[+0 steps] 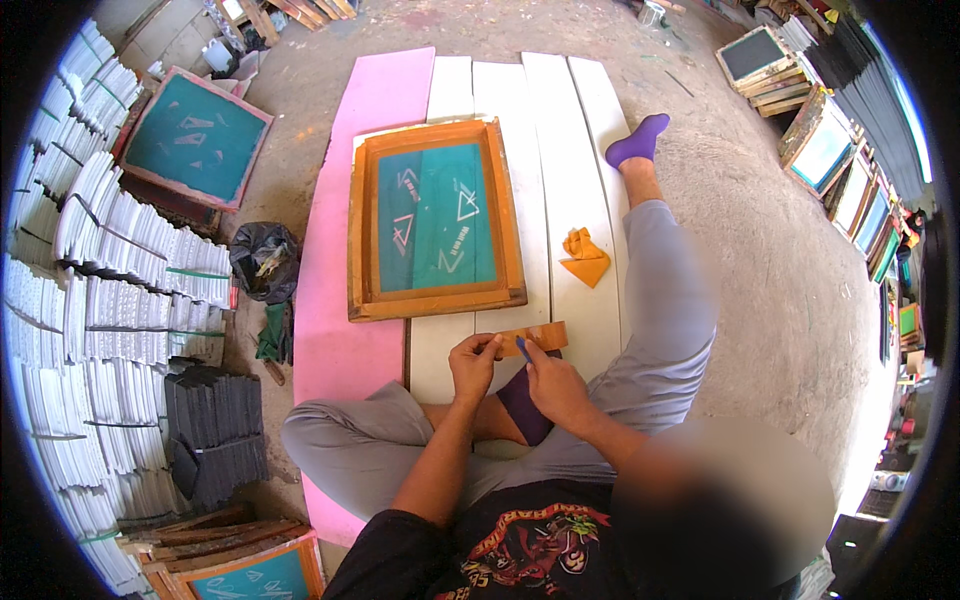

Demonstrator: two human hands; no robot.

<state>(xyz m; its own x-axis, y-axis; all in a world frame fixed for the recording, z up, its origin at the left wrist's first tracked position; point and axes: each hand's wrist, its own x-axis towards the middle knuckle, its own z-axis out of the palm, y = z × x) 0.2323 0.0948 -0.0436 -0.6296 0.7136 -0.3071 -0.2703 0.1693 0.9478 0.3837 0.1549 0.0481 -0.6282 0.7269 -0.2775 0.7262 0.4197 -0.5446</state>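
Observation:
In front of my crossed leg, a length of brown packing tape (517,342) stretches between my hands, with a curved, roll-like end at the right. My left hand (473,366) is closed, pinching the left end of the tape. A small blue tool (523,349), perhaps a cutter, is gripped in my right hand (555,385), its tip against the tape. Just beyond lies a wooden screen-printing frame (512,240) with teal mesh (438,220) bearing pale triangular designs, its wooden border partly covered in brown tape. Crumpled orange-brown tape or sheet (585,258) lies to the right of the frame.
I sit on pink (330,250) and white planks (540,100). Bundled white stacks (120,320), a dark stack (215,430) and a black bag (266,262) line the left side. More screen frames (195,138) lean at left, lower left and far right. My right leg stretches forward along the planks' right edge.

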